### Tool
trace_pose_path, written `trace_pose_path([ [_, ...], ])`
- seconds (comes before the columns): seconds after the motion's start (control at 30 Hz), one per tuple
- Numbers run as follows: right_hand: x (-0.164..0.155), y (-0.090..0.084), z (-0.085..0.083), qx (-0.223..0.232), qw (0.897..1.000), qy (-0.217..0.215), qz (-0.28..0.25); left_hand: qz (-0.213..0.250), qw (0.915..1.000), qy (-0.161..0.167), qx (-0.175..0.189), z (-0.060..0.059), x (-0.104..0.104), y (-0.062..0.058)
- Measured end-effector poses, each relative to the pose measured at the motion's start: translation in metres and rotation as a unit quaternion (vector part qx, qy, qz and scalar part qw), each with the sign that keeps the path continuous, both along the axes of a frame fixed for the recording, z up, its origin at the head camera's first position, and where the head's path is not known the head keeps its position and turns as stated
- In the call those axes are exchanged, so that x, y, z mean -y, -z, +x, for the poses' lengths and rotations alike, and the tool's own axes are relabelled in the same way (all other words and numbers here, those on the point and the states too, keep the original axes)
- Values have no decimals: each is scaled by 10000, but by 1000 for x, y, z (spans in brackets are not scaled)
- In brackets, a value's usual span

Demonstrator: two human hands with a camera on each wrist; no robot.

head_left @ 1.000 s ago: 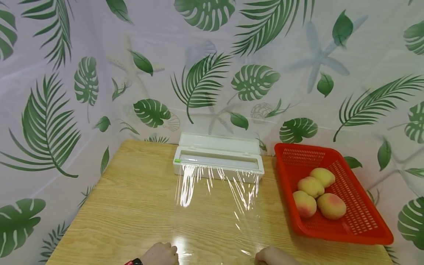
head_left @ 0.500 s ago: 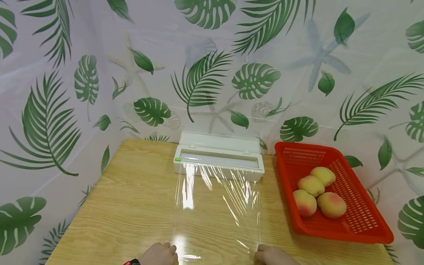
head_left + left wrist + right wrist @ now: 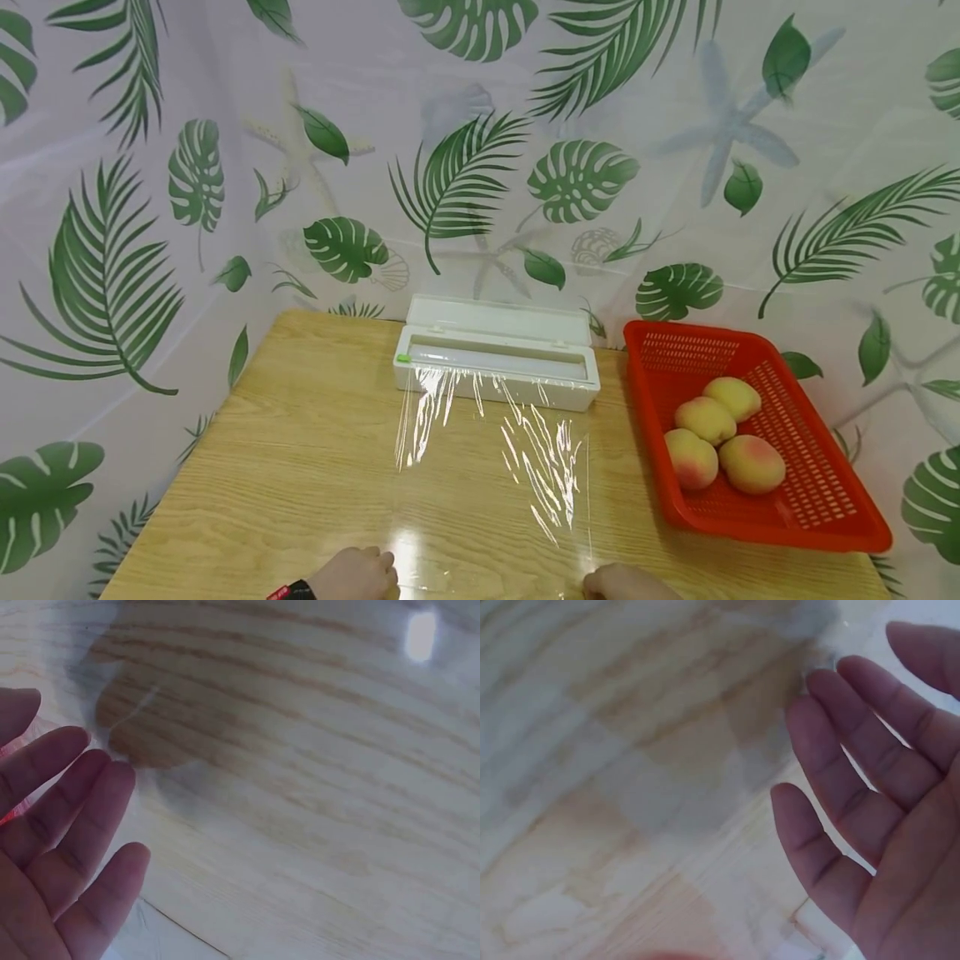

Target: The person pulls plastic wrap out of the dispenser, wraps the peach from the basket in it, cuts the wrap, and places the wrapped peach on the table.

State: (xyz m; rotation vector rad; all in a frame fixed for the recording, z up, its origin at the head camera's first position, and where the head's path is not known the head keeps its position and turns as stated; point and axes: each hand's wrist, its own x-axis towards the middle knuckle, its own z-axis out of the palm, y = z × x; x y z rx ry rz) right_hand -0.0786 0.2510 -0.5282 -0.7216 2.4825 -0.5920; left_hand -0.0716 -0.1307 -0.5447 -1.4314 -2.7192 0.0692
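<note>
A sheet of clear cling film (image 3: 551,467) stretches from the front of a white cling film dispenser (image 3: 495,392) toward the near side of the table, wrinkled and shiny close to the box. At its near left corner is my left hand (image 3: 356,575); in the left wrist view its fingers (image 3: 97,817) are loosely extended, thumb apart. My right hand (image 3: 626,582) lies at the near right corner. The right wrist view shows that hand's fingers (image 3: 847,772) relaxed, with the thumb held away. Whether the fingertips touch the film is hard to tell.
The dispenser's lid (image 3: 498,321) stands raised at the back, and a green slider (image 3: 403,358) sits at its left end. On the right, a red plastic basket (image 3: 832,467) holds several peaches (image 3: 752,464). Leaf-patterned sheeting (image 3: 585,250) hangs behind the wooden table (image 3: 300,433).
My left hand has shifted slightly left and my right hand slightly right. The shiny wrinkles in the film have changed shape, and the view has tilted down a little.
</note>
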Motion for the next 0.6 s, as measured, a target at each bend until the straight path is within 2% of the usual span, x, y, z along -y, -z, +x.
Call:
trace_pose_path([
  [0.1,-1,-4,-4,20,9999,-35,-142,-9,9999,-63,149,-6,0,-3],
  [0.27,-2,-13,-20,-191,9984,-255,-475,443,9977,-373,351,-22,-5,-18],
  [0.4,3,-21,-41,-903,9943,-319,-476,666,9945,-623,524,-44,-15,-29],
  [0.47,9,-23,-52,-1389,9894,-293,-310,700,9926,-780,621,-57,-20,-29],
  [0.6,24,-21,-73,-1881,9821,-119,-73,719,9877,-1123,816,-82,-29,-26],
])
